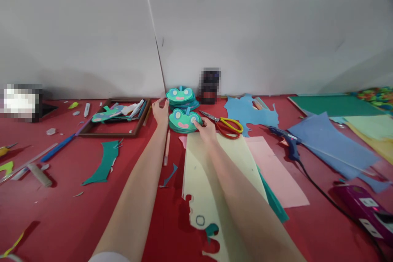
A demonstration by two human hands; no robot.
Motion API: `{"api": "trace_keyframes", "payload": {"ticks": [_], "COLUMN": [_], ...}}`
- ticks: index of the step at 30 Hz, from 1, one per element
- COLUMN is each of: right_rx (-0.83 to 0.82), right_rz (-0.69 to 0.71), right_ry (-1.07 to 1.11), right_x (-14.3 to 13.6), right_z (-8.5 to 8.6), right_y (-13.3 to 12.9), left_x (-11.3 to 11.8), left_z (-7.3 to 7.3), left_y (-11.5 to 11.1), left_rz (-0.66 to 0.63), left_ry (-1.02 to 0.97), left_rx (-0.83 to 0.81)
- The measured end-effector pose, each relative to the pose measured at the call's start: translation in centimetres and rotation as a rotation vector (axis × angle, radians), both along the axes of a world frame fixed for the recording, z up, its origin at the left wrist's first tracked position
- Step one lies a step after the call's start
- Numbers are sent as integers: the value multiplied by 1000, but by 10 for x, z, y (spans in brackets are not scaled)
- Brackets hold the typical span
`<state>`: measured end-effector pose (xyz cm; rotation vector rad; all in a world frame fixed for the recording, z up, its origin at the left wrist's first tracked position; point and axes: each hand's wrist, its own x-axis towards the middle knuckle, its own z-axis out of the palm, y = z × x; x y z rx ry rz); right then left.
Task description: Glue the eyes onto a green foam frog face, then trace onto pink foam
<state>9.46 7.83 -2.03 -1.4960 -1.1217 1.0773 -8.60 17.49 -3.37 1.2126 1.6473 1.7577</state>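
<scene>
In the head view a green felt frog face (184, 122) with round eyes and a pink mouth lies near the middle of the table. My right hand (206, 129) pinches its right edge between thumb and fingers. Just behind it stands a stack of similar frog faces (179, 95). My left hand (161, 110) is at the left side of that stack, fingers curved and apart, with nothing visible in them. Scissors (229, 126) with yellow and red handles lie right of my right hand. Beneath my right forearm is a pale yellow felt sheet (199, 172) with cut-out edges.
A brown frame-like tray (106, 134) holding pens and felt pieces sits left. Blue felt (242, 110), pink felt (276, 172) and a glue gun (287, 141) lie right, its cord near a purple power strip (362, 208). A white partition (260, 37) stands behind.
</scene>
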Motion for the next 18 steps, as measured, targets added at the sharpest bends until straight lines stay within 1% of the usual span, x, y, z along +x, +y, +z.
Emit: {"api": "trace_keyframes", "payload": {"ticks": [2,6,12,18], "right_rx": [-11,-14,-9,-10], "right_rz": [-2,15,15,20], "right_ry": [-21,-28,-20,-12], "right_x": [0,1,1,1], "right_z": [0,-4,-7,-8], "right_y": [-1,0,1,2], "left_x": [1,0,0,2], "left_z": [0,-2,-2,0], "left_y": [6,12,8,5], "left_rz": [9,-24,-16,-57], "left_ry": [55,134,187,181], "left_rx": [0,12,54,71]}}
